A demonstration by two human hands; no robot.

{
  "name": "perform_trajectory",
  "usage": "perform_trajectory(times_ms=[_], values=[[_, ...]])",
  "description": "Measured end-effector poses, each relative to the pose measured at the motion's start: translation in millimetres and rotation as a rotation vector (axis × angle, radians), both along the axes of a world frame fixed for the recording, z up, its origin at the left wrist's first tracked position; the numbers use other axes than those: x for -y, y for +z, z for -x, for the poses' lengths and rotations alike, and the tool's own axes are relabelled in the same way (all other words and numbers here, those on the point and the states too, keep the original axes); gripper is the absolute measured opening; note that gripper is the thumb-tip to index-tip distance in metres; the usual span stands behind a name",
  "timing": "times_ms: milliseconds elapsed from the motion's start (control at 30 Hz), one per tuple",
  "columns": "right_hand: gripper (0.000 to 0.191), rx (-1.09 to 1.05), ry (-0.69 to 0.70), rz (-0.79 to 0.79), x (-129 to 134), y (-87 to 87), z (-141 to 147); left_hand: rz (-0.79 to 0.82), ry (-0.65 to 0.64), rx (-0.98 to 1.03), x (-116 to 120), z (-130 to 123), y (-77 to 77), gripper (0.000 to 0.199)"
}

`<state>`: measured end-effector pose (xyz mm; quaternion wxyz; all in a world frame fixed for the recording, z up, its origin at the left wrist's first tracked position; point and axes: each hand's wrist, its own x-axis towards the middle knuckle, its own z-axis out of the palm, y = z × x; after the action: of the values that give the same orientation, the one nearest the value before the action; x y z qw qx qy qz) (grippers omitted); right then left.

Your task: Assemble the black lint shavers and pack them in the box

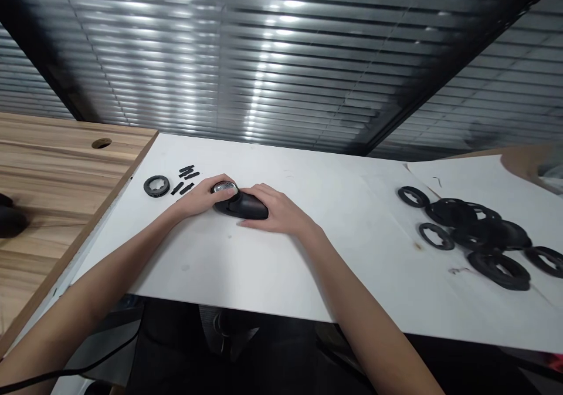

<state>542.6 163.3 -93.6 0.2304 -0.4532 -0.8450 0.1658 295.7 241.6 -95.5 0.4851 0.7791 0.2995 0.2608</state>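
A smooth black handheld device [248, 206] with a round, silvery perforated head [225, 188] lies low over the white table, head to the left. My left hand [204, 195] is closed around the head end, its thumb resting on the perforated metal. The handle end sits in the grip of my right hand [278, 210], fingers along the far side and thumb on the near side. Whether the device touches the table, I cannot tell. Just left of my left hand are several small black strips [187, 188], and beyond them a black ring [156, 186] with a notched inner edge.
On the right of the white table [352, 254] is a loose pile of black rings and rounded black parts [484, 230]. A wooden surface [53, 172] with a round hole [101, 143] adjoins at the left. Slatted blinds behind glass [246, 54] rise along the back.
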Motion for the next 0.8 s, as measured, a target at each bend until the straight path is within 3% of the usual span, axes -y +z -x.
perform_trajectory(times_ms=[167, 800], values=[[0.043, -0.011, -0.006, 0.006, 1.3, 0.6, 1.7, 0.037, -0.024, 0.010, -0.7, 1.1, 4.4, 0.042], [0.045, -0.104, -0.073, 0.079, -1.8, -4.1, -0.5, 0.044, -0.027, -0.016, -5.1, 4.9, 3.1, 0.033]])
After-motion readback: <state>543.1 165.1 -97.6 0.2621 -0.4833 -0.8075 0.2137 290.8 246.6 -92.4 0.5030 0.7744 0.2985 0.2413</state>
